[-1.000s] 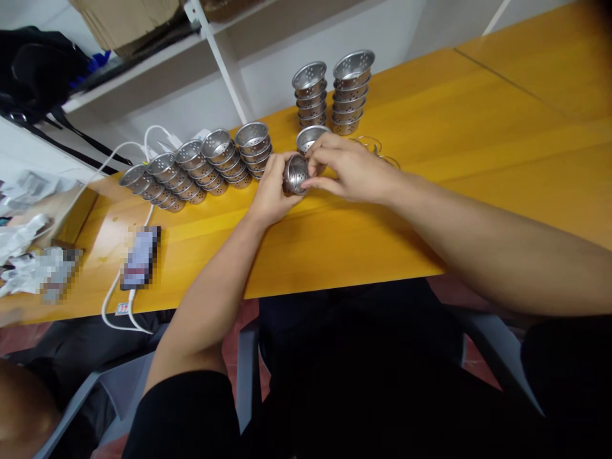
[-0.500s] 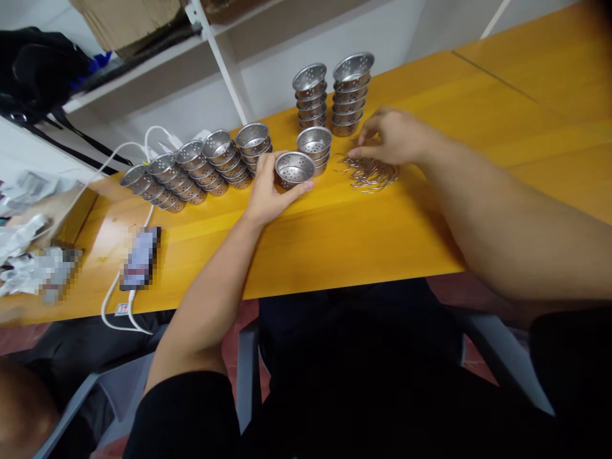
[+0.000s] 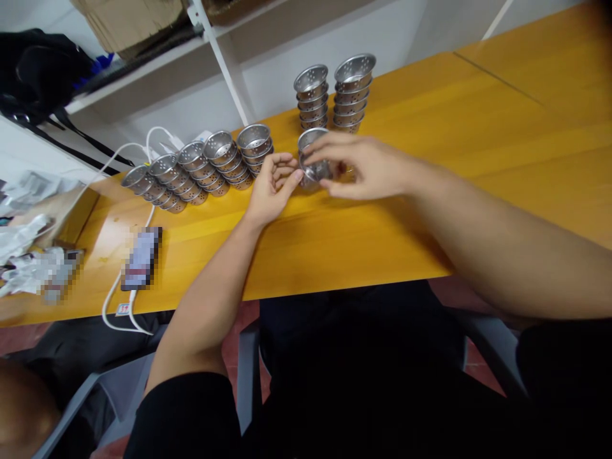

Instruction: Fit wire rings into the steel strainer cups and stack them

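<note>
A perforated metal cup [image 3: 313, 175], smeared by motion, is between my hands just in front of a short stack of like cups [image 3: 310, 136]. My right hand [image 3: 363, 166] reaches across from the right, its fingers over the cup and its thumb along the near side, gripping it. To the left of the cup is my left hand [image 3: 273, 188], fingers bent and parted from the thumb. The left thumb tip is close to the cup's side; whether they touch is unclear. My right hand covers the spot where thin metal wire pieces lay.
Leaning stacks of perforated cups [image 3: 220, 159] line the table's back left. Two taller stacks [image 3: 351, 95] stand behind my right hand. A phone [image 3: 142, 258] with a white cable [image 3: 108, 306] lies left on the wooden table [image 3: 335, 255]. Another person's arm shows at lower left.
My right hand has moved left from the wire pieces to the cup. The cup has shifted rightward out of my left hand's grasp, and my left fingers have loosened.
</note>
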`<state>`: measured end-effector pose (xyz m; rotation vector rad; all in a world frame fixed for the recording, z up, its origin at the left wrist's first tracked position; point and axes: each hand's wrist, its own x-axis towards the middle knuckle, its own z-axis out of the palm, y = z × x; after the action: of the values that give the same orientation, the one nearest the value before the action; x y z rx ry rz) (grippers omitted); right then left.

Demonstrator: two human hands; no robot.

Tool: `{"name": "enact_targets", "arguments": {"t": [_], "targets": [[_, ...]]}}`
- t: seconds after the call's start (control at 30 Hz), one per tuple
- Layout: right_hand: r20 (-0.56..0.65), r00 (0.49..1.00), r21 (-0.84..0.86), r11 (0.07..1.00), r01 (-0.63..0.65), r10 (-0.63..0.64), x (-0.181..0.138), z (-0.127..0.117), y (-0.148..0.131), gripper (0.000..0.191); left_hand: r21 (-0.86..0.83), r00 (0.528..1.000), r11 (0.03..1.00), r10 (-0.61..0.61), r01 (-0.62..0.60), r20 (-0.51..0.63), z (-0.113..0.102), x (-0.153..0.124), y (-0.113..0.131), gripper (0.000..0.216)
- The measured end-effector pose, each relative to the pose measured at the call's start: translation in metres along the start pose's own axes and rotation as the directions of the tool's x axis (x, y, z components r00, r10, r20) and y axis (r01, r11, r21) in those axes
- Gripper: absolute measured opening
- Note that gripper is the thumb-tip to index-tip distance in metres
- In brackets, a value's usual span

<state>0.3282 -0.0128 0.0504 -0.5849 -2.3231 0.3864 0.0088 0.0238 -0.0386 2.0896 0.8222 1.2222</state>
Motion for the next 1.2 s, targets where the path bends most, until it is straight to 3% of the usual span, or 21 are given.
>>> {"name": "enact_targets", "arguments": {"t": [0.13, 0.23, 0.33, 0.47, 0.73, 1.2], "targets": [[-0.006, 1.000, 0.000, 1.000, -0.020, 0.020, 0.002, 0.023, -0.003, 0.036, -0.020, 0.999, 0.999, -0.035, 0.036, 0.028, -0.003, -0.001, 0.001, 0.084], [-0.027, 0.999, -0.028, 0.998, -0.048, 0.048, 0.002, 0.020, -0.003, 0.037, -0.003, 0.999, 0.999, 0.035, -0.035, 0.030, -0.004, 0.000, 0.005, 0.078], [-0.127, 0.982, -0.093, 0.984, -0.150, 0.138, 0.004, 0.010, -0.006, 0.046, 0.059, 0.998, 0.996, 0.069, -0.068, -0.008, -0.003, 0.000, 0.010, 0.077], [-0.274, 0.936, -0.127, 0.957, -0.261, 0.219, 0.010, 0.008, 0.007, 0.054, 0.078, 0.999, 0.997, -0.005, 0.008, -0.040, 0.000, -0.002, 0.010, 0.077], [-0.163, 0.969, -0.186, 0.959, -0.214, 0.184, 0.019, 0.029, 0.048, 0.042, 0.031, 0.998, 0.998, -0.057, 0.056, 0.012, 0.003, -0.003, 0.013, 0.077], [-0.114, 0.977, -0.182, 0.962, -0.201, 0.183, 0.020, 0.027, 0.035, 0.044, 0.035, 0.995, 0.996, -0.084, 0.082, 0.061, 0.005, -0.002, 0.026, 0.060]]}}
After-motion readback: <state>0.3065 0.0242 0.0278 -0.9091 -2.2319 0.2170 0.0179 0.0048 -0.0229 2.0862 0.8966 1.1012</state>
